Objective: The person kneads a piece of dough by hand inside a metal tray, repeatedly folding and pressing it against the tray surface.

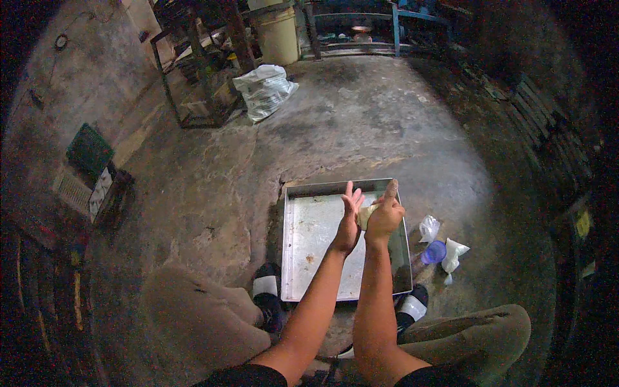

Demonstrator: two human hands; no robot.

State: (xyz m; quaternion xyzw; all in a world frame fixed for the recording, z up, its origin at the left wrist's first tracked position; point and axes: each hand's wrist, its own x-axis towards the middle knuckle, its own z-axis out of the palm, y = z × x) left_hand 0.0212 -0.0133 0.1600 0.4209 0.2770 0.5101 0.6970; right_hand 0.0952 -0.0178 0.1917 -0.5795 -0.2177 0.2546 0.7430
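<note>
Partly curled, the right grip (385, 217) holds a pale lump (365, 218).

A tray (322, 251) is borne by the floor (219, 193) below the right hand (385, 219). Rightward, a cup (434, 252) and bags (454, 253) are set.

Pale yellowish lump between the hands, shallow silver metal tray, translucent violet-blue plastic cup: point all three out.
Pale yellowish lump (364, 218), head view: middle of its visible side.
Shallow silver metal tray (308, 222), head view: bare left part of its floor.
Translucent violet-blue plastic cup (434, 252), head view: middle of its visible surface.
</note>
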